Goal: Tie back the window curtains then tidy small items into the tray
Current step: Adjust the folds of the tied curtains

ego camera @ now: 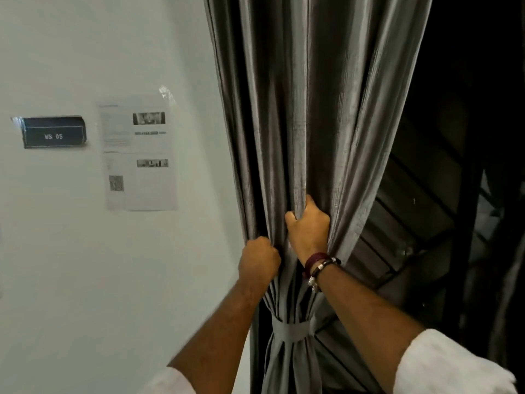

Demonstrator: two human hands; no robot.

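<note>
A grey, shiny curtain hangs gathered in folds beside a dark window. A grey fabric tie-back band is wrapped round the curtain low down, cinching it. My left hand grips the curtain's left folds above the band. Slightly higher, my right hand grips a bunch of folds in the middle, with bracelets on its wrist. No tray or small items are in view.
A white wall fills the left side, with a dark label plate reading "WS 05" and a printed paper sheet taped to it. The dark window with slanted slats lies to the right of the curtain.
</note>
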